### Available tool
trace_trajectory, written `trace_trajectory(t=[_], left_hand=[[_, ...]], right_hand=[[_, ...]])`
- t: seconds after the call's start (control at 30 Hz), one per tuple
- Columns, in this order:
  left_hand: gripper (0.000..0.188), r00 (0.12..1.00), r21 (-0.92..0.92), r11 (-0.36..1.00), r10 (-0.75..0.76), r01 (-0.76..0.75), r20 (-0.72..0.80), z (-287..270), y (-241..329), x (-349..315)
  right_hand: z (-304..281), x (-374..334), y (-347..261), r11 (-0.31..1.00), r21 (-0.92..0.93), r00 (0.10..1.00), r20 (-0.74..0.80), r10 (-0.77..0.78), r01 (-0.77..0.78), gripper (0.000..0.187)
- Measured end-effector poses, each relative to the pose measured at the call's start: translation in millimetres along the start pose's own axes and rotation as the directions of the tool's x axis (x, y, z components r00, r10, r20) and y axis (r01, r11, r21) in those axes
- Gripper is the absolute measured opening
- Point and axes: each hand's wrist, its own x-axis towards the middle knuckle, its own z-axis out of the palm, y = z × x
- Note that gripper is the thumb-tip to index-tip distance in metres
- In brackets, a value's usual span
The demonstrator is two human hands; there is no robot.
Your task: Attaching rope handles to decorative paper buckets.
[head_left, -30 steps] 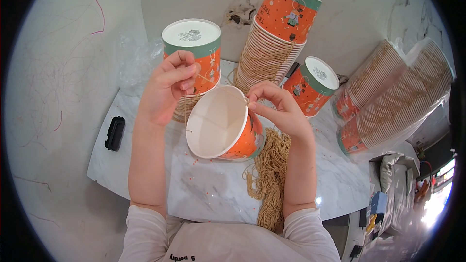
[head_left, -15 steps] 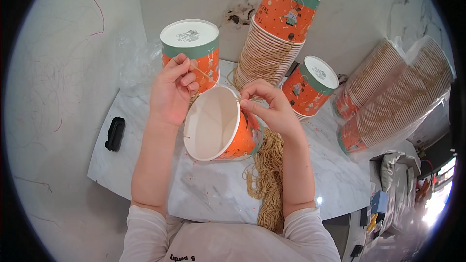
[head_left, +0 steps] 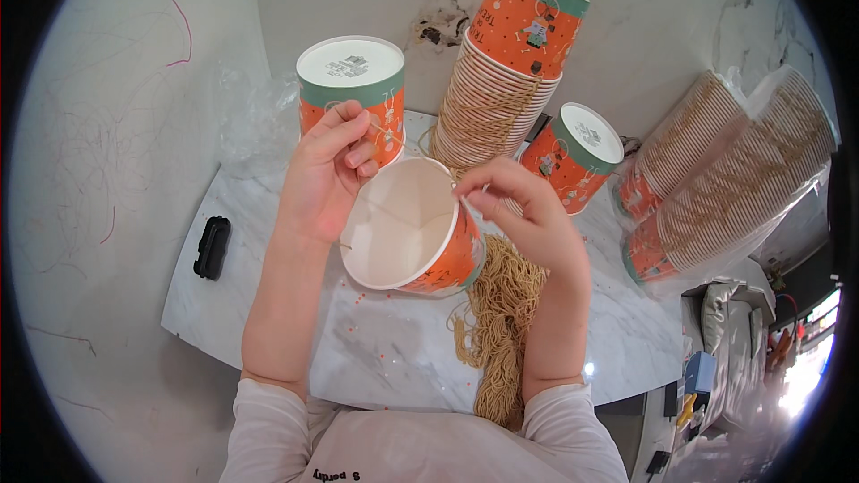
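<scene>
the person tips an orange paper cup toward themselves near the middle of the marble worktop, mouth open for access. the left hand pinches a thin string at one rim, the right hand pinches its other end, keeping it taut across. a bundle of strings lies toward the near edge.

The scene is bright and evenly lit with soft light, and the shadows under the paper cup and forearms are faint. Glare blows out the lower right rim. A black fisheye border rings the frame, and the marble table edges bend. The centre is sharp, while the outer edges look smeared.
</scene>
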Motion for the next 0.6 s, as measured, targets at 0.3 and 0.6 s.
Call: trace_trajectory(t=[0.3,0.6], left_hand=[[0.011,0.999,0.044,0.999,-0.021,0.022,-0.025,2.8,1.7,1.2],[0.019,0.999,0.364,0.931,-0.031,0.016,0.036,10.5,8.9,-2.9]], right_hand=[[-5.7,-9.5,-13.8,0.986,-0.129,0.969,0.237,-0.070,0.103,0.022],[-40.8,-17.5,-24.3,0.984,0.096,0.960,0.223,-0.167,0.148,0.013]])
